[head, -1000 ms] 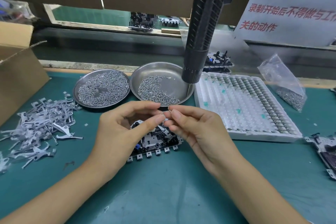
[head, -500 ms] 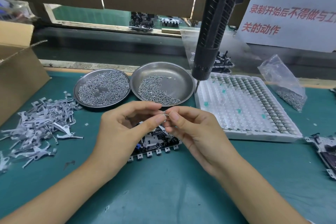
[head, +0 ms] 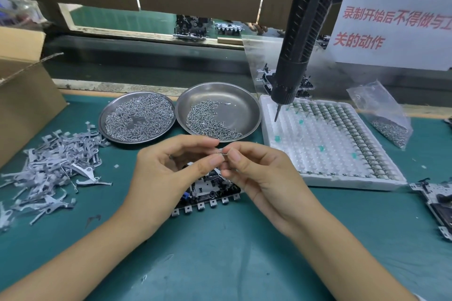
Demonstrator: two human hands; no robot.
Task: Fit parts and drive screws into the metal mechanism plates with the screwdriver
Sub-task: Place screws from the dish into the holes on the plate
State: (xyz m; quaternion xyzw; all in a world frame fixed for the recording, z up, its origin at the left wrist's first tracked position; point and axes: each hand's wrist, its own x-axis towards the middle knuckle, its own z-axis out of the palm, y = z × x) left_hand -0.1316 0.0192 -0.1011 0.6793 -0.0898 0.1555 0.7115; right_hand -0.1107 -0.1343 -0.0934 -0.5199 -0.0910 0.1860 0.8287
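While over plate [head: 208, 193] — both hands [head: 168, 173] pinch tiny spring [head: 223, 153].

Head-worn view, forward-down, close

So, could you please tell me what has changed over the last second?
The hanging screwdriver swung right, from over the right dish to over the white tray. Both hands, left and right, still pinch a tiny spring above the plate.
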